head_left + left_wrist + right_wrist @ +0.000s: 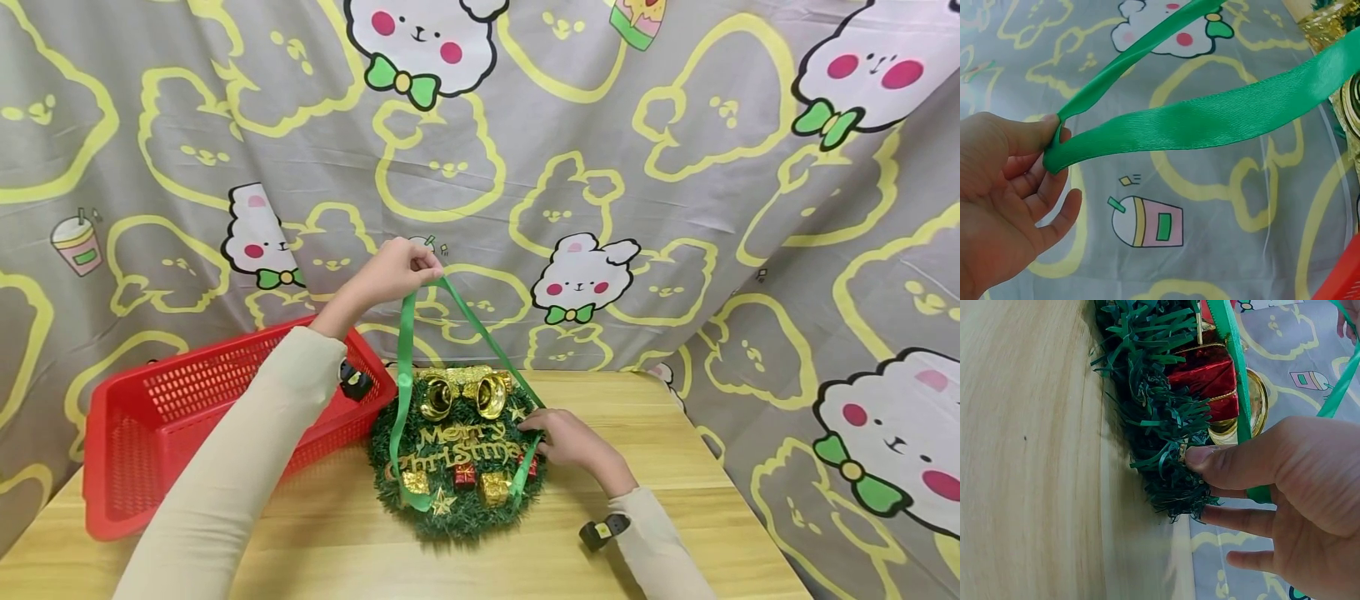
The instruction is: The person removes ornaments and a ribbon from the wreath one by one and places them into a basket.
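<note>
A round green Christmas wreath (461, 527) lies on the table, with gold bells (491, 397), gold "Merry Christmas" lettering (457, 446), small gift boxes (1210, 384) and stars. Raised above it, my left hand (401, 268) pinches a fold of green satin ribbon (1179, 125) between thumb and fingers. Two lengths of the ribbon slope down from there to the wreath. My right hand (573, 442) grips the wreath's right edge, its thumb (1207, 459) on the greenery beside a red box. The ribbon passes behind that hand; part of its index finger is hidden.
To the left of the wreath stands a red plastic basket (112, 467) with perforated sides, under my left forearm. The wooden table (637, 400) ends at a grey patterned curtain (480, 233) behind and at the right. Each wrist wears a black camera (597, 533).
</note>
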Available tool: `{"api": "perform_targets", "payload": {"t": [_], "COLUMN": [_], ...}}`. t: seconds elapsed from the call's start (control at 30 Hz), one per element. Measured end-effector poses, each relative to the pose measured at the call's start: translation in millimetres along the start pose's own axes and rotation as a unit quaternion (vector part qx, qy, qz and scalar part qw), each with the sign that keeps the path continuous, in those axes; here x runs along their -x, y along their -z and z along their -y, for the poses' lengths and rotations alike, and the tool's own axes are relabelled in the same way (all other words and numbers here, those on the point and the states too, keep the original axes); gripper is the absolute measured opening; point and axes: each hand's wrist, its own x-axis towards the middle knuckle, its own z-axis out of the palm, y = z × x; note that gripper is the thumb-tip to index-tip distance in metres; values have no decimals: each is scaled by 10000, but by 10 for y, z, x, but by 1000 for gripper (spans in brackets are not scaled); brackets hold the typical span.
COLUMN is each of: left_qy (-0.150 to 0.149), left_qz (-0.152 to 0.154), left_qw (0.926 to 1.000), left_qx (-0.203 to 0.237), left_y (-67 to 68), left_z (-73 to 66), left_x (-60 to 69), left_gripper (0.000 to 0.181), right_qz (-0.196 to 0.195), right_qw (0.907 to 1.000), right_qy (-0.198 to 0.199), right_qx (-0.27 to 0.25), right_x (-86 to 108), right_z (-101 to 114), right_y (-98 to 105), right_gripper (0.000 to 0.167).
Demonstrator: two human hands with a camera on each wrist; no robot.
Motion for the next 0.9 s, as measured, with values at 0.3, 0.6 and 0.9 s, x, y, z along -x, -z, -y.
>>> {"api": "perform_targets", "payload": {"t": [0.3,0.6,0.9], "left_qy": [80,176,351], "left_qz": [-352,-643,-1568], "left_qw": [9993,9975,9859], "left_qx": [93,240,469], "left_y": [36,54,220], "left_z": [-11,10,-39], "left_x": [17,21,27], "left_gripper": [16,18,23], "right_qz": [48,128,199], "right_qw": [10000,9998,9989], "right_qy": [37,-109,-300], "right_qx": [14,-53,-290], "right_x": [-4,-3,11], "right_z": [-8,1,-13], "right_y": [-2,0,3], "right_gripper": [47,48,55]}}
